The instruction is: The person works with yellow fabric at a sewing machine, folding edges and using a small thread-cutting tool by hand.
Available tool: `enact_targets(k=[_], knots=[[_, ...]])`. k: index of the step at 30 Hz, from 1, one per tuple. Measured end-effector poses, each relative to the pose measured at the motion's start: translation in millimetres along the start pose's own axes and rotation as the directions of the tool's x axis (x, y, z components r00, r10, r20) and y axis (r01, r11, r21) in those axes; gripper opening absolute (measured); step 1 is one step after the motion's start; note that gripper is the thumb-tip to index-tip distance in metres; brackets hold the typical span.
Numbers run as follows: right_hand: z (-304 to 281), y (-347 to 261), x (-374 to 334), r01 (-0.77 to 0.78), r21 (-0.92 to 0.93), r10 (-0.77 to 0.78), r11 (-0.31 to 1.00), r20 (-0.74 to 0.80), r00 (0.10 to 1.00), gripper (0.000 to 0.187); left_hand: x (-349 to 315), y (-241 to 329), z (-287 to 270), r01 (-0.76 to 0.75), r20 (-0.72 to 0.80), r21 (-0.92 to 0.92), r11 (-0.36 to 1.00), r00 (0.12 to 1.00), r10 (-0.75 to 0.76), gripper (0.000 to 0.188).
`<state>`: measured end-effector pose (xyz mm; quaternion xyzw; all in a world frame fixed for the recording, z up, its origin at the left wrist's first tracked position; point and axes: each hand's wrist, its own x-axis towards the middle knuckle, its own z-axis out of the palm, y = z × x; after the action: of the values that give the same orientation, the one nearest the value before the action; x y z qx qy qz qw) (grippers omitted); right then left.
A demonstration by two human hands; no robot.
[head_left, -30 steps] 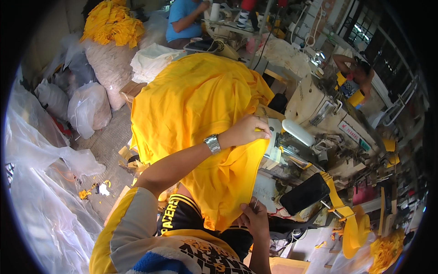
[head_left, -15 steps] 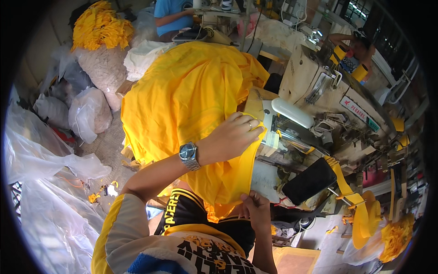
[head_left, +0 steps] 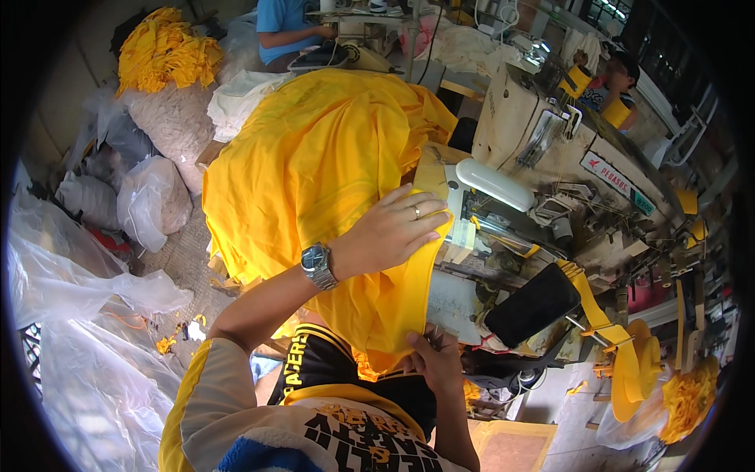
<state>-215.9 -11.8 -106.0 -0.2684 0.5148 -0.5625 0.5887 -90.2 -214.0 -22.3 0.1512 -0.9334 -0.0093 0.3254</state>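
A large yellow fabric piece [head_left: 314, 149] drapes over the work surface and hangs down to my lap. My left hand [head_left: 389, 232], with a watch at the wrist and a ring, lies on it near its right edge, fingers stretched out. At the lower right corner of the fabric, my right hand [head_left: 436, 358] is closed on the edge, thumb on top and the other fingers partly hidden. Just right of the cloth is a sewing machine [head_left: 503, 126], with a pale metal plate [head_left: 454, 303] beside the fabric edge.
A black phone [head_left: 533, 305] rests right of the plate, near a roll of yellow strip [head_left: 641, 366]. Plastic bags [head_left: 153, 200] and a yellow cloth heap [head_left: 169, 51] stand at left. One person in blue [head_left: 291, 31] sits at the back; another person [head_left: 613, 86] is at far right.
My left hand has gone from curled fingers to flatter, outstretched ones on the fabric. My right hand has shifted slightly left and closed further over the fabric's corner. The view has shifted slightly.
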Motion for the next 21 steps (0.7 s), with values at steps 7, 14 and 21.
enact_targets(k=[7, 14, 21], knots=[[-3, -6, -8, -0.022, 0.012, 0.021, 1.0, 0.059, 0.998, 0.011, -3, 0, 3, 0.037, -0.011, -0.003, 0.999, 0.999, -0.037, 0.031], [-24, -12, -19, 0.048, 0.119, -0.071, 0.992, 0.201, 0.977, 0.017, -4, 19, 6, 0.036, -0.027, 0.064, 0.997, 0.999, -0.034, 0.03], [-33, -18, -27, 0.091, 0.174, -0.113, 0.981, 0.119, 0.986, 0.016, 10, 30, 11, 0.05, -0.013, 0.116, 0.992, 0.999, -0.049, 0.03]])
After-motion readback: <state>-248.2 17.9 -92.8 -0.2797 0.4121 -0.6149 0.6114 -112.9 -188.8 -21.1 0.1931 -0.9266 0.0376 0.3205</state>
